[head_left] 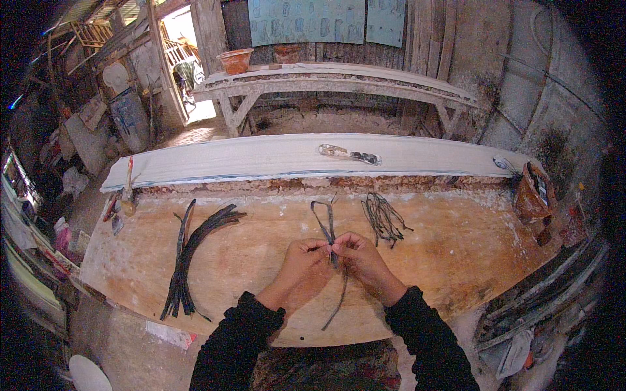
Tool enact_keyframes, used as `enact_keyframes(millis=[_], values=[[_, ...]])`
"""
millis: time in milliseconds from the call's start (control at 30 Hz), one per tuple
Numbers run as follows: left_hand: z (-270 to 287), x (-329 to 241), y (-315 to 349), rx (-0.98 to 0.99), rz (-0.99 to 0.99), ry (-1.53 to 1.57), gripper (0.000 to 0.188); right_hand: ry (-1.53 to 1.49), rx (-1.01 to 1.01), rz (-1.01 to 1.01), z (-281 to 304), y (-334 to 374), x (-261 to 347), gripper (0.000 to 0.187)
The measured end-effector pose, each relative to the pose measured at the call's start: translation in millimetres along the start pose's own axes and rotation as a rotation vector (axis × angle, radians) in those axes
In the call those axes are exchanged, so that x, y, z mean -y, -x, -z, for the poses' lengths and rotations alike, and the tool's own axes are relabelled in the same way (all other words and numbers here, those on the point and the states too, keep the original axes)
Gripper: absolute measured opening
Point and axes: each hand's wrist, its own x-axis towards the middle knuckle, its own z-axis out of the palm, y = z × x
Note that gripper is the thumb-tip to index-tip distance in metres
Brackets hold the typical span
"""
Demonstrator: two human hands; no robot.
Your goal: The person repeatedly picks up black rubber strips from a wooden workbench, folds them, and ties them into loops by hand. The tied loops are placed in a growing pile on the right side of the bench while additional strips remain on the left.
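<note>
My left hand point(303, 262) and my right hand point(363, 258) meet over the middle of the wooden board, fingertips pinched together on a dark flat strip point(324, 225). Above the fingers the strip stands in a narrow loop, while a thin tail trails below toward the near edge. What exactly the fingertips do at the crossing is hidden. Left of my hands lies a bundle of long dark strips point(184, 267), fanned at its ends. On the right, close beyond my right hand, rests a loose heap of thinner, knotted-looking dark strips point(385, 220).
Behind the wooden board point(443, 274) runs a raised white ledge point(248, 159) with a clear packet point(350, 154) on it. A brush point(128, 192) is at the left end, a brown pot point(535, 193) at the right. Farther back stands a long bench point(352, 85) bearing an orange pot point(235, 61).
</note>
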Motion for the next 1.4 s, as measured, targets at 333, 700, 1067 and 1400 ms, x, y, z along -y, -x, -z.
enact_keyframes(millis=[333,700,1067,1400], values=[[4,4,-3,0.073,-0.013,-0.002,0.013,0.236,-0.108,0.154,-5,0,-3,0.008],[0,0,3,0.093,0.109,0.257,0.022,0.320,-0.127,0.204,-5,-1,-4,0.016],[-4,-1,7,0.140,0.088,0.434,0.013,0.108,-0.065,0.162,0,1,-5,0.016],[0,-4,4,0.111,-0.054,0.178,0.008,-0.115,0.045,0.030,2,-2,-11,0.010]])
